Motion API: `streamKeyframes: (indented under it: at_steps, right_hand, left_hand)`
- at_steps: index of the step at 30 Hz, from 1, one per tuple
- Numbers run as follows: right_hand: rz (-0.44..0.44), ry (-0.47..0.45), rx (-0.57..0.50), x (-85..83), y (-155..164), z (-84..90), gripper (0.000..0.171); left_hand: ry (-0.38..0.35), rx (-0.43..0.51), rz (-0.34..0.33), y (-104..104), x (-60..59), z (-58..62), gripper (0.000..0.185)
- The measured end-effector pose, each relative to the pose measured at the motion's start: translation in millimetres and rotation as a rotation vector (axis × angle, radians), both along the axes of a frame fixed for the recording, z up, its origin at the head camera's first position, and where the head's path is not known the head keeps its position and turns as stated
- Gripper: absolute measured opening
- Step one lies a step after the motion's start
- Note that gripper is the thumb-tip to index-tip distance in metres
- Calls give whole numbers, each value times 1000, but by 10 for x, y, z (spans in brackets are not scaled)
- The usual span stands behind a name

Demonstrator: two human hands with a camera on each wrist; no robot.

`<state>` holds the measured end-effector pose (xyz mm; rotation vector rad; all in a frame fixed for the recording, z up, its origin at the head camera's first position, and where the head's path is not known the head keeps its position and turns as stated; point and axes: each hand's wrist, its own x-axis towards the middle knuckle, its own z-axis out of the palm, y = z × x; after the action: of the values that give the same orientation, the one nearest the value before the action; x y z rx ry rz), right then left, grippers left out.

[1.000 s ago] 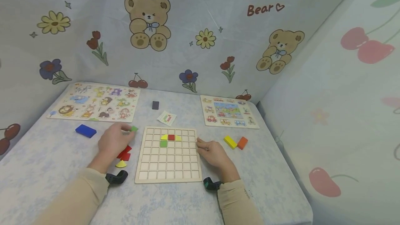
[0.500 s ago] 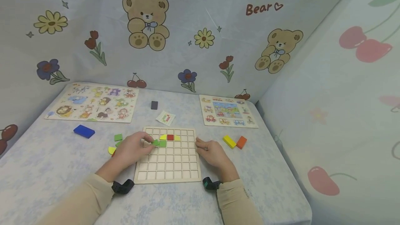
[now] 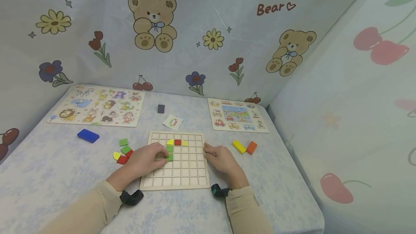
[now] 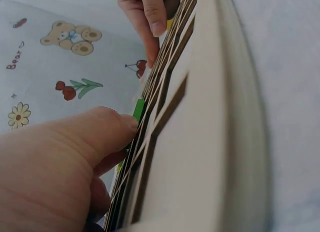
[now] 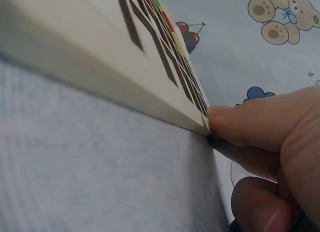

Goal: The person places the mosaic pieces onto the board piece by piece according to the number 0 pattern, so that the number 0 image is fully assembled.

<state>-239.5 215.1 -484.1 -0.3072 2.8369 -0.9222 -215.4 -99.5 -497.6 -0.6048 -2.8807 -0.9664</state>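
Note:
My left hand (image 3: 147, 160) pinches a small green square tile (image 3: 170, 157) between thumb and fingertips, at a cell of the wooden grid board (image 3: 190, 172). In the left wrist view the green tile (image 4: 138, 109) stands tilted against the grid. Directly above it on the board lies another green square (image 3: 170, 148). The row above that holds a yellow curved piece (image 3: 170, 142), a red square (image 3: 177, 142) and a second yellow piece (image 3: 185, 143). At the board's right edge, my right hand (image 3: 224, 161) touches the rim with its extended fingertips; its other fingers are bent underneath.
Loose green tiles (image 3: 123, 142), red tiles (image 3: 122, 159) and a yellow piece (image 3: 117, 155) lie left of the board. A blue block (image 3: 88, 135) is farther left; yellow (image 3: 238, 147) and orange blocks (image 3: 251, 147) lie right. Behind are a pattern card (image 3: 173, 122) and two picture puzzles (image 3: 97, 105).
My left hand has carried the green tile from the loose pieces onto the board, then down to the cell below the other green square. The right hand has stayed at the board's edge.

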Motion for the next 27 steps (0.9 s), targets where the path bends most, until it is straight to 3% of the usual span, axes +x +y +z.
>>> streamKeyframes:
  at_steps: [14, 27]
  right_hand:
    - [43, 38, -20, 14, 13, 25, 36]
    - [57, 23, 31, 12, 13, 41, 36]
  left_hand:
    - [14, 1, 21, -22, -38, 19, 10]
    - [-15, -48, -69, -180, -108, 2, 20]
